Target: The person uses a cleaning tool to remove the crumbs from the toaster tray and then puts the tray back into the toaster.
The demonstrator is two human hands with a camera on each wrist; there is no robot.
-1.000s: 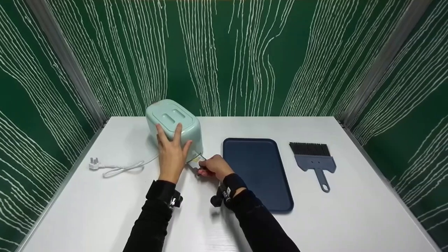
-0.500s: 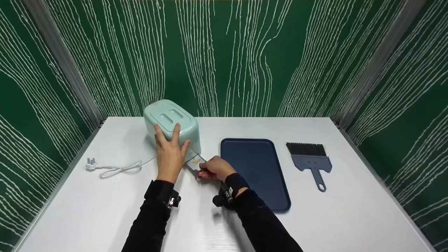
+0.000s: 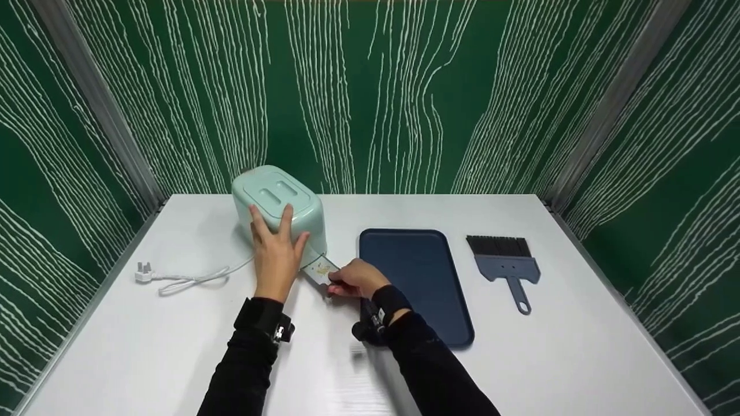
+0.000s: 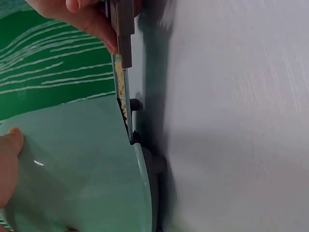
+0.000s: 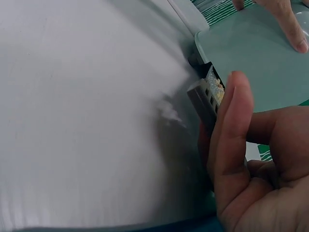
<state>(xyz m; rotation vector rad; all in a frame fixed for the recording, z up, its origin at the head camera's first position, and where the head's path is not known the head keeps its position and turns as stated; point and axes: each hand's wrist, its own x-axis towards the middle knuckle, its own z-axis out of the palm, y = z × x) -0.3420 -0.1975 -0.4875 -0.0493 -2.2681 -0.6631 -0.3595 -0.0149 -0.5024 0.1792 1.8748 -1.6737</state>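
A mint-green toaster (image 3: 311,222) stands at the back left, its covered top marked by two oblong recesses. My left hand (image 3: 275,260) rests on its near side, fingers spread and fingertips at the top edge. From the base at the toaster's right end a metal crumb tray (image 3: 317,268) sticks partway out, with yellowish crumbs (image 4: 120,82) lying on it. My right hand (image 3: 359,278) pinches the tray's grey slotted handle (image 5: 203,101) between thumb and fingers. The tray's inner end is hidden inside the toaster.
A dark blue rectangular tray (image 3: 413,277) lies right of the toaster, partly under the right forearm in view. Farther right is a blue-grey hand brush (image 3: 509,266) with black bristles. A white cord (image 3: 199,279) with a plug (image 3: 144,273) lies at left.
The crumb tray has slid farther out of the toaster toward the lower right, showing more crumbs. My left hand stays on the toaster. The whole view has shifted slightly.
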